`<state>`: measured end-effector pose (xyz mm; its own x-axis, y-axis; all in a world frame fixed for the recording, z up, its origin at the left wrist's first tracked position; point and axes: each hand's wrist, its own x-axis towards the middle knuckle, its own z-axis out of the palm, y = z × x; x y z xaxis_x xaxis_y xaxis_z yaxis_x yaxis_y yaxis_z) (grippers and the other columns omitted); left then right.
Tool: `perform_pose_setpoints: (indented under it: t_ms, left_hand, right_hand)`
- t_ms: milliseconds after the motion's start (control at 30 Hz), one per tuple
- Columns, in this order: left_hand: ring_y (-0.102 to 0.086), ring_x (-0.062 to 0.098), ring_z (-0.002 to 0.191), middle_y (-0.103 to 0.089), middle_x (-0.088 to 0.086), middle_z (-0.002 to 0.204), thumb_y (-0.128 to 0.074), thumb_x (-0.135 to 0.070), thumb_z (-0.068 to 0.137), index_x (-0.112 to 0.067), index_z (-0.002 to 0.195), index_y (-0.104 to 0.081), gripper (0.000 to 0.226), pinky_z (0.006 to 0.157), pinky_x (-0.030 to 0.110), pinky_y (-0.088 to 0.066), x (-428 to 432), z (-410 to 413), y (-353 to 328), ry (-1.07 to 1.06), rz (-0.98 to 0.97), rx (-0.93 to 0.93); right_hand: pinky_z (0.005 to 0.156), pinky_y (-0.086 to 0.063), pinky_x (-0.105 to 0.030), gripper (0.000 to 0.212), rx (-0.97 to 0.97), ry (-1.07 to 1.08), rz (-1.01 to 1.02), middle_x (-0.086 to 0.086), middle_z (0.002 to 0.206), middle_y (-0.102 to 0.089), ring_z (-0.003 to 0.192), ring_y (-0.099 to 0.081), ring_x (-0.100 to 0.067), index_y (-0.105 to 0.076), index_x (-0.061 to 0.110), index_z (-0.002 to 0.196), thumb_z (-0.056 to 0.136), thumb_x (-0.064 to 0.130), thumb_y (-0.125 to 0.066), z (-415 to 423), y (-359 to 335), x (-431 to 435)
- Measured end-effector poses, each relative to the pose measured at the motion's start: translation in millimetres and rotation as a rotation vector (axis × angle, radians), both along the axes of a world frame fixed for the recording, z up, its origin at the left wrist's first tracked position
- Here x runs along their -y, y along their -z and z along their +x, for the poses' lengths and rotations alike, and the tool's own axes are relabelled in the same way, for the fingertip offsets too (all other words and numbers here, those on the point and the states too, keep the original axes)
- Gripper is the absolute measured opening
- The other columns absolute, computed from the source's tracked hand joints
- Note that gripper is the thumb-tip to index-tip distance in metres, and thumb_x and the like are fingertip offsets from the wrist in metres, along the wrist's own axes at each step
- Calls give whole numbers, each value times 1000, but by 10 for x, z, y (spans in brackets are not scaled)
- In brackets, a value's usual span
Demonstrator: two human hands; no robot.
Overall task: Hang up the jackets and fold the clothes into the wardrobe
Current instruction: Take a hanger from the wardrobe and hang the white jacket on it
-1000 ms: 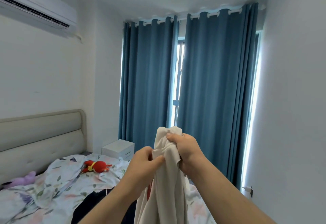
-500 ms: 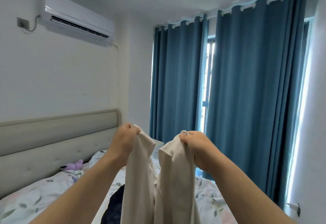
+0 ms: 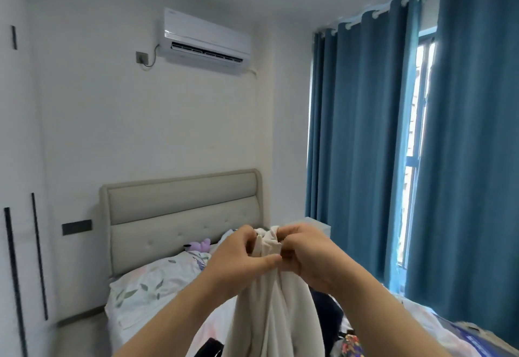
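A cream garment [image 3: 276, 309] hangs down in front of me over the bed. My left hand [image 3: 238, 258] grips its top edge, thumb pressed across the cloth. My right hand [image 3: 306, 250] holds the same bunched top edge right beside it, so both hands meet at the fold. The garment's lower part runs out of the frame. White wardrobe doors [image 3: 16, 216] with dark slim handles stand at the far left. Dark clothes [image 3: 327, 311] lie on the bed behind the garment.
A bed [image 3: 146, 286] with floral bedding and a padded beige headboard [image 3: 182, 210] fills the lower middle, with a purple plush toy [image 3: 200, 245] on it. Blue curtains [image 3: 365, 146] cover the window on the right. An air conditioner [image 3: 206, 40] hangs on the wall.
My hands, spread apart half a second ago with the garment's two top corners, have come together. My view has swung left, bringing the wardrobe doors into sight.
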<state>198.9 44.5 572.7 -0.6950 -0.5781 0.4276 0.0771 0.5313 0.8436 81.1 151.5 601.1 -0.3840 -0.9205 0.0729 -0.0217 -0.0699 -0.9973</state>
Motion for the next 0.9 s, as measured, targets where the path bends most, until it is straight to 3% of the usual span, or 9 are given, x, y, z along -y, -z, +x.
perform_pose_setpoints:
  t_ms: [100,167,233,333,500,633,700,800,900]
  left_hand:
    - [-59,5,68,-65,1,78,-79,-46,51,-12,92,-63,55,65,23,-48,115,137,24,-30,43,-49]
    - [-58,7,70,-64,-2,75,-75,-52,49,-6,91,-62,64,66,24,-47,225,212,29,-46,82,-88]
    - [-59,7,68,-65,-7,70,-78,-50,48,-5,88,-60,62,63,22,-48,328,292,44,-41,112,-120]
    - [-62,18,68,-66,4,71,-83,-41,47,-6,84,-56,57,65,33,-51,522,402,88,-68,133,-122]
    - [-45,17,67,-48,5,68,-72,-36,53,1,82,-50,52,64,37,-36,947,621,189,-128,200,-155]
    - [-59,10,66,-66,5,70,-80,-23,56,-24,70,-63,22,62,26,-49,1314,845,237,-167,215,-174]
    - [-61,13,67,-69,8,71,-76,-15,60,-22,69,-64,17,62,24,-50,1536,983,276,-185,251,-218]
    - [-54,18,67,-59,6,66,-76,-14,60,-4,74,-57,26,64,33,-44,1956,1247,379,-256,354,-318]
    - [-55,22,70,-60,9,70,-78,-16,60,-19,66,-64,16,70,39,-45,2337,1486,457,-303,413,-386]
  right_hand:
    - [74,-59,-26,20,-45,-79,-57,-20,96,-75,85,-73,-21,-74,-7,100,96,0,-56,77,67,218]
    - [63,-55,-21,16,-27,-87,-92,-16,89,-75,74,-70,-16,-76,-5,98,93,5,-64,132,82,358]
    - [53,-50,-20,13,-40,-53,-101,-13,79,-73,62,-66,-13,-78,1,89,91,10,-69,190,91,513]
    - [47,-45,-23,20,-94,10,-76,-10,63,-66,51,-57,-15,-75,10,66,85,17,-77,295,103,765]
    - [43,-34,-19,24,-132,7,-43,-7,53,-56,43,-46,-12,-65,9,64,83,13,-78,485,87,1243]
    - [42,-35,-20,26,-169,-37,-13,-5,53,-56,43,-45,-12,-61,7,64,83,13,-77,706,116,1717]
    - [42,-35,-21,21,-190,-64,-9,-5,51,-55,43,-45,-13,-64,1,71,85,12,-75,819,138,1955]
    - [44,-39,-22,17,-239,-113,-7,-6,52,-55,46,-47,-14,-68,-2,78,87,12,-72,1017,136,2388]
    - [46,-42,-23,13,-212,-142,-41,-9,59,-57,48,-49,-13,-67,3,77,89,8,-68,1229,138,2834]
